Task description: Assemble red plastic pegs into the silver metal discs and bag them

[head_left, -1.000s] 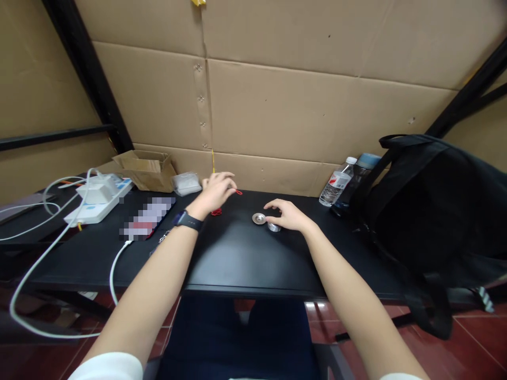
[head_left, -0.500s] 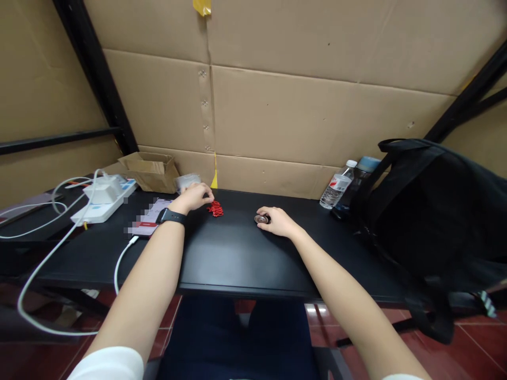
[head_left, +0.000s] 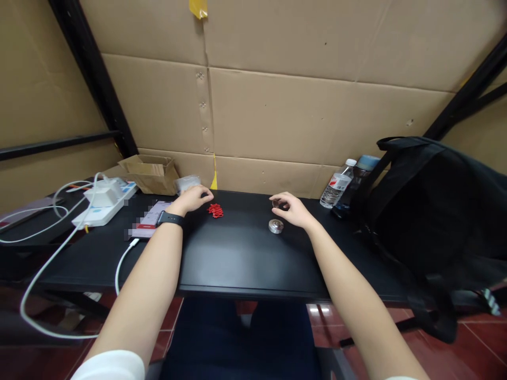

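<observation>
Head view. Left hand [head_left: 193, 199]: bent over the far left-centre of the worktop [head_left: 245, 258], thumb and forefinger curved toward each other with tips close; cannot tell whether touching or pinching anything. Wears a dark wristwatch [head_left: 171, 218] just behind.

Red cord [head_left: 216, 211]: lies in a small tangled heap on the worktop, just beside the left fingertips, on the near right side of them.

Right hand [head_left: 293, 210]: partly closed, fingers curled and thumb set opposite. Grips a round metal disc [head_left: 275, 204] between thumb and fingers, mostly hidden by the fingers.

Round metal tin [head_left: 276, 227]: silvery, low, lies flat on the worktop just below the right hand, apart from it; well to the right of the red cord.

To the left: phone [head_left: 152, 219], lying flat beside the left wrist, white cable [head_left: 123, 258] plugged into the near end; white power strip [head_left: 105, 207] with plugs; open cardboard box [head_left: 152, 177]; clear packet [head_left: 186, 183], partly behind the left hand.

To the right: clear water bottle [head_left: 337, 184], tilted; blue-capped bottle [head_left: 366, 162], just behind; black backpack [head_left: 435, 211], at the right end.

At the back: cardboard panel [head_left: 277, 116], with yellow tape [head_left: 214, 179] near the worktop edge.
</observation>
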`<state>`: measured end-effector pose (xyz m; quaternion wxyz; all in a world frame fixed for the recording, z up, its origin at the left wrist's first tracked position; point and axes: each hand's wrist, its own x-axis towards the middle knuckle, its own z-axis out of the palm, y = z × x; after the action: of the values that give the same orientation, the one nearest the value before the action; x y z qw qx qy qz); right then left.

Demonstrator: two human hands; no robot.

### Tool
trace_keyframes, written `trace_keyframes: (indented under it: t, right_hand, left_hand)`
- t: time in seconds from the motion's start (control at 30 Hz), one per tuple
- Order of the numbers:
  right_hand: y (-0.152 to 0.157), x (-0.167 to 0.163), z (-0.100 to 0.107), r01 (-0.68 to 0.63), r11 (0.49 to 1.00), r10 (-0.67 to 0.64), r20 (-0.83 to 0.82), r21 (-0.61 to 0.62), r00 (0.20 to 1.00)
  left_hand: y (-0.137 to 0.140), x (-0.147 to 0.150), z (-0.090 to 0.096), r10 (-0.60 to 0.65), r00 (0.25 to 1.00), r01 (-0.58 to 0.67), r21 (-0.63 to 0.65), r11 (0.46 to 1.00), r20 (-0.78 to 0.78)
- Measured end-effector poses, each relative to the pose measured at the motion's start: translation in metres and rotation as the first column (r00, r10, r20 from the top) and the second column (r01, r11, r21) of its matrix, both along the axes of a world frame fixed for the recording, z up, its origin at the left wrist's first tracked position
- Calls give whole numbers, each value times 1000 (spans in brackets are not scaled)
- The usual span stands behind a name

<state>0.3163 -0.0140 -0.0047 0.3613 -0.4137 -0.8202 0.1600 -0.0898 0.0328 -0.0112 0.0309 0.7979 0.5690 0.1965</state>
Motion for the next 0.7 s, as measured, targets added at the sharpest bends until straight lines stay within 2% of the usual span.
trace_keyframes:
  t: [0.13,0.23,0.33,0.4,0.5,0.57,0.7]
  right_hand:
    - [0,7,2,-65,990,52,-102,-127,993]
    - [-3,9,3,-169,956,130,-168,-242,977]
    - [-5,10,3,-212,927,183,-120,-308,976]
    - [-6,10,3,-188,939,188,-28,-287,982]
    - [-7,10,3,-162,964,186,98,-210,978]
    - [-7,10,4,-171,964,202,141,-204,969]
    - [-8,10,4,-163,932,229,177,-325,957]
  left_hand:
    - [3,-2,-1,16,1000,-16,3,1000,-22]
    - [4,-2,-2,-23,1000,23,10,1000,-9]
    - [4,2,-2,-85,996,84,30,996,39]
    - [4,9,-1,-130,989,128,36,991,67]
    - [-2,30,3,-190,979,186,65,980,77]
    - [-9,52,6,-220,974,213,99,972,60]
    - [-29,102,3,-351,936,353,86,932,-32]
